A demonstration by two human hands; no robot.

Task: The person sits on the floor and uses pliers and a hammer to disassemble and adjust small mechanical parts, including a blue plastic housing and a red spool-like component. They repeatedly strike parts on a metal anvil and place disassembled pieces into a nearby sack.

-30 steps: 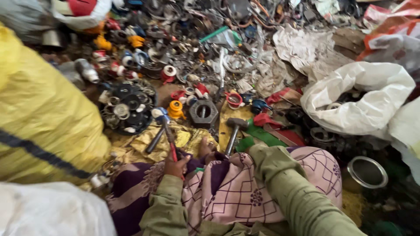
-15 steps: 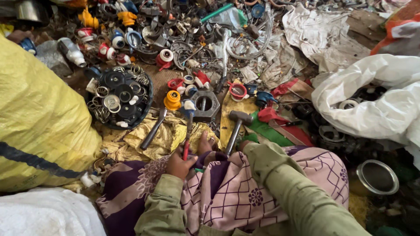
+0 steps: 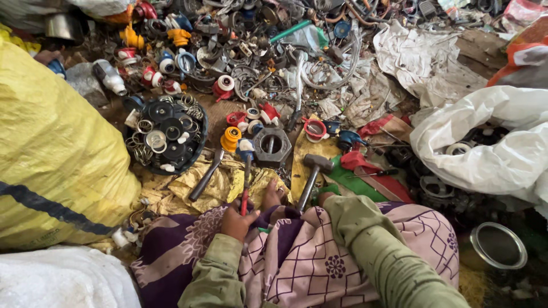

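Scrap-strewn floor, left hand [image 3: 237, 219] grips red-handled tool [image 3: 246, 185], hex block [image 3: 272, 146].

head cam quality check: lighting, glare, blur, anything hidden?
Head view: soft, even daylight, no hard shadows; sharp in the middle, no motion blur; mild wide-angle bend at the edges. White sack slightly blown out. Left hand visible on a screwdriver; right hand hidden behind the knee.

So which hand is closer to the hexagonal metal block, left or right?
Left. The left hand holds a red-handled tool pointing up at the hexagonal metal block. The right hand is at the hammer handle, off to the side.
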